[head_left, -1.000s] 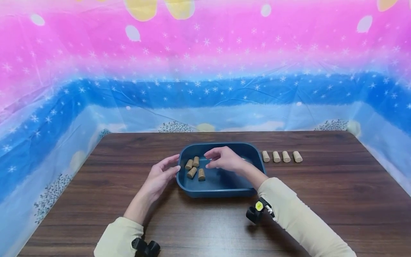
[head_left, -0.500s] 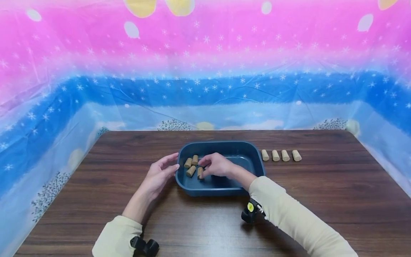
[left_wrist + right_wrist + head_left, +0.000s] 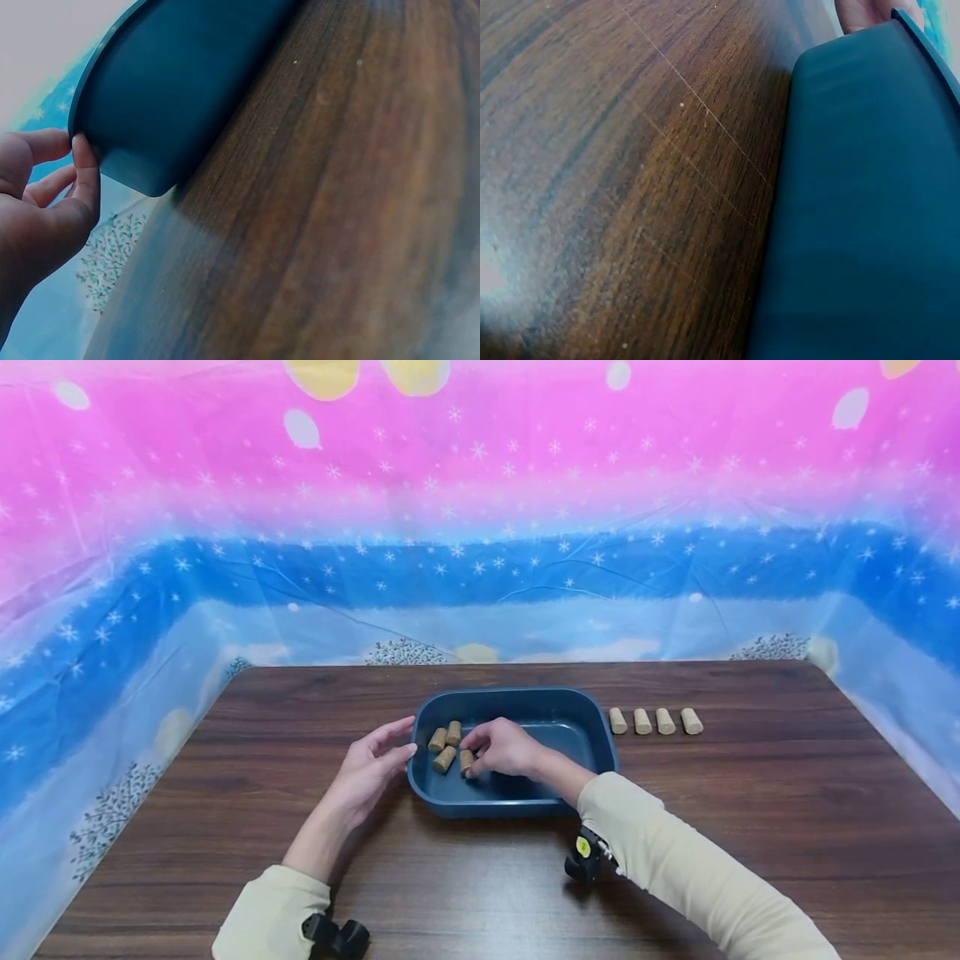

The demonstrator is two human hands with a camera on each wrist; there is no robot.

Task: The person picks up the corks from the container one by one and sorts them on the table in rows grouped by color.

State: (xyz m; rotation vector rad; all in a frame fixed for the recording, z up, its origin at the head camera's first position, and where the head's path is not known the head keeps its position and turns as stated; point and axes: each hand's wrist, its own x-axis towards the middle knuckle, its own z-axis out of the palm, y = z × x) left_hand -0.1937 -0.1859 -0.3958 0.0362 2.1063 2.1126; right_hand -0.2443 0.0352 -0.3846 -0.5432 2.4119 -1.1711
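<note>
In the head view a dark blue rectangular tub stands on the table. My left hand holds its left rim with thumb and fingertips; the left wrist view shows the thumb against the tub's outer wall. Inside the tub, my right hand pinches a tapered cork stopper between thumb and fingers, partly covering it. Three more cork stoppers lie left of it in the tub. From the right wrist only the tub's side and a bit of the left hand show, not the right hand.
Right of the tub, several paler cork stoppers lie in a row on the brown wooden table. A pink and blue patterned cloth hangs behind and around the table.
My right hand has moved left and down inside the tub, and its fingers have closed on the nearest cork stopper. The left hand stays at the rim.
</note>
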